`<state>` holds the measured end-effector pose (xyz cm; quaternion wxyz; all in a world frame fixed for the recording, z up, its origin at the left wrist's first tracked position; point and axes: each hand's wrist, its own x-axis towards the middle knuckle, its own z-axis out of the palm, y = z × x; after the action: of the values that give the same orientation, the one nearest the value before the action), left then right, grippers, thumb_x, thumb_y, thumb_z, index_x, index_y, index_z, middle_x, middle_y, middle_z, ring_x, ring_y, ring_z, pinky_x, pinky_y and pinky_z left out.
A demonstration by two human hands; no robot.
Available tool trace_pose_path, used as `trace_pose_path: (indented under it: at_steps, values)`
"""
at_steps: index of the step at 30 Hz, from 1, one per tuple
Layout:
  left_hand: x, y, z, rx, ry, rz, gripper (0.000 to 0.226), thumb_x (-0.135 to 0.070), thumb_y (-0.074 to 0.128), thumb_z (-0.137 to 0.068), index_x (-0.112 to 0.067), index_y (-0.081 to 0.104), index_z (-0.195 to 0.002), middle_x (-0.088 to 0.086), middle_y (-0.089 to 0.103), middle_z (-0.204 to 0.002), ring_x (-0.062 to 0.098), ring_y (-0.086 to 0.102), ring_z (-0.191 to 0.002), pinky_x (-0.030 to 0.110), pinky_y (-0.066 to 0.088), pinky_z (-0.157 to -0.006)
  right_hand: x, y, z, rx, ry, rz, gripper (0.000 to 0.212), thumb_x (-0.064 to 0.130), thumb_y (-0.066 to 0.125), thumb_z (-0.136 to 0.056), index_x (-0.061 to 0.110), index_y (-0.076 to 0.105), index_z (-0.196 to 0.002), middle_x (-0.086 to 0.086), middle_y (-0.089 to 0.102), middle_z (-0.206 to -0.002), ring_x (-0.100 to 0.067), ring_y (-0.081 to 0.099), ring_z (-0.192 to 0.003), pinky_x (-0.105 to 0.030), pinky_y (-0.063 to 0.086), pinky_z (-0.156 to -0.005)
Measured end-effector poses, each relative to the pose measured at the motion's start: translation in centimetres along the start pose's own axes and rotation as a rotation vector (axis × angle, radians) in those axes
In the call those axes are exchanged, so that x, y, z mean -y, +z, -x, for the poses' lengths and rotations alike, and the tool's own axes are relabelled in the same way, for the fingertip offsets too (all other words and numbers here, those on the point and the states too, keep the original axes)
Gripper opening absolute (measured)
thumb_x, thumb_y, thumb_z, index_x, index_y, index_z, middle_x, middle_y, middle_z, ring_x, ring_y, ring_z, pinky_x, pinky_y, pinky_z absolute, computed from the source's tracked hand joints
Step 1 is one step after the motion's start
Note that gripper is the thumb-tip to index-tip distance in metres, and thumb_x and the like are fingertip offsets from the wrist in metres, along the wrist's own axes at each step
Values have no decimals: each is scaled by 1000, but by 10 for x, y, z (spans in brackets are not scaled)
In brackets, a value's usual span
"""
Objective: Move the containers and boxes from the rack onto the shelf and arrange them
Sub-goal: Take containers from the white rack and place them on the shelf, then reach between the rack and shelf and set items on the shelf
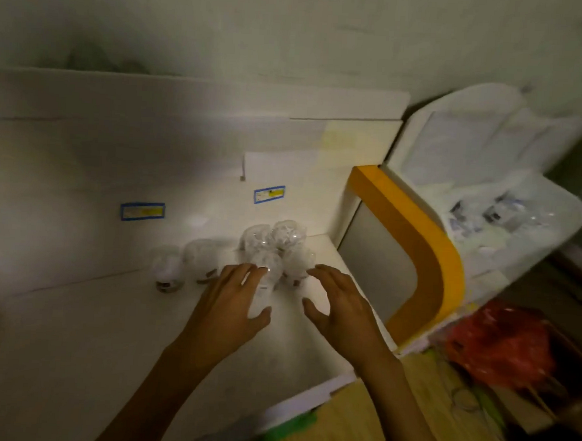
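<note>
Shelf (75, 327) under both hands: smooth white board, matt, lit in a soft patch.
Containers (283, 240) at the fingertips: clear glossy plastic, catching small glints, with white contents.
Labels (142, 211) beyond the left hand: paper, blue-edged, flat finish.
Side panel trim (417, 227) right of the right hand: orange, smooth, matt.
Rack (519, 212) further right: translucent white plastic.
Bag (499, 346) low right: red crinkled plastic film, shiny.

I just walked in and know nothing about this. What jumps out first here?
Two bare hands, left hand and right hand, spread open around a cluster of clear round containers on a white shelf. To the right, a bright orange curved edge stands out, with a red bag below it.
</note>
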<state>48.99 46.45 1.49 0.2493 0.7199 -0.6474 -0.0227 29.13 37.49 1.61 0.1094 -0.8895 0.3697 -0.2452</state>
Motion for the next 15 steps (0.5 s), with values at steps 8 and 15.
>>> trace_pose_path:
  at_steps: [8,15]
  values:
    - [-137,40,-10,0,133,37,61,-47,63,-77,-22,49,-130,0,54,-129,21,51,-115,35,44,-92,-70,-97,81,-115,51,46,44,43,49,-90,20,53,-127,2,56,-128,-17,51,-114,-30,51,-77]
    - [-253,81,-1,19,178,100,53,-52,51,-77,-27,50,-123,-3,58,-120,18,55,-106,30,46,-83,-154,-154,156,-124,108,59,44,41,54,-91,26,48,-131,6,53,-133,-12,48,-121,-28,48,-89]
